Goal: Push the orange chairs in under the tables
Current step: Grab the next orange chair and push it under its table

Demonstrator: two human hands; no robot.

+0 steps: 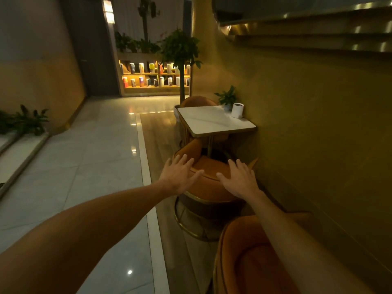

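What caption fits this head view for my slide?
Both hands, left and right, spread open on the backrest of an orange chair facing a white table beside the wall.

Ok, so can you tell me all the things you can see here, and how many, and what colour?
chairs: three, orange; one under the hands, one nearest the camera, one behind the table
table: one, white top, against the wall
white pot: one, on the table by the wall
small plant: one, green, on the table
tree: one, green, behind the table
shelves: one lit unit, far end
left hand: one, fingers spread on the chair back
right hand: one, likewise
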